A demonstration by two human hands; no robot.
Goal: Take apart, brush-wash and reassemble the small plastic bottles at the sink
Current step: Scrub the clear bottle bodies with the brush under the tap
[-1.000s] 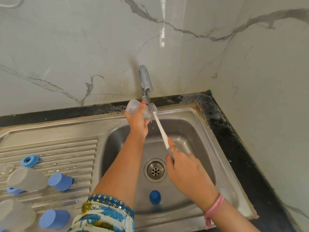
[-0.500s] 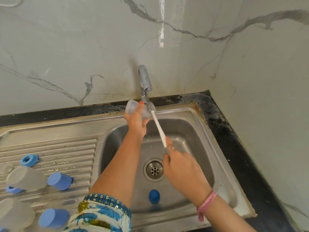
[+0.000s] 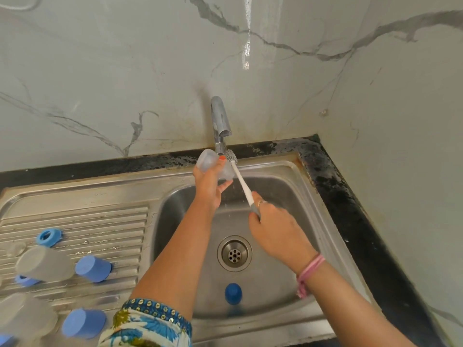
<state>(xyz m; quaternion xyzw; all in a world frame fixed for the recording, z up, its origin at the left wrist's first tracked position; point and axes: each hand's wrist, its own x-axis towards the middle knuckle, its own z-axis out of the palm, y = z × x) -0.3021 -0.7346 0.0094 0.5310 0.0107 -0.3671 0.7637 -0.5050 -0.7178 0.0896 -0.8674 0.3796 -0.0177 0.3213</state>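
Rinsing one translucent bottle body (image 3: 213, 164) under the tap (image 3: 220, 121), a person grips it in the curled fingers of the left hand (image 3: 209, 186) at the far edge of the sink (image 3: 288, 171), while the right hand (image 3: 273, 230) is closed around the handle of a white bottle brush (image 3: 239, 180), its bristle head beside the bottle at the spout. The job looks partway through: the bottles lie apart, nothing appears reassembled, and whether the parts on the drainboard (image 3: 100, 221) are washed cannot be told. On that drainboard, left of the basin, two frosted bottle bodies show clearly, the farther one (image 3: 43, 264) and the nearer (image 3: 25, 319), with two solid blue caps (image 3: 93, 268) (image 3: 84, 323), one open blue ring (image 3: 48, 237) and further blue pieces partly hidden. A single darker blue cap (image 3: 233, 293) sits in the basin, near of the drain (image 3: 234, 253).
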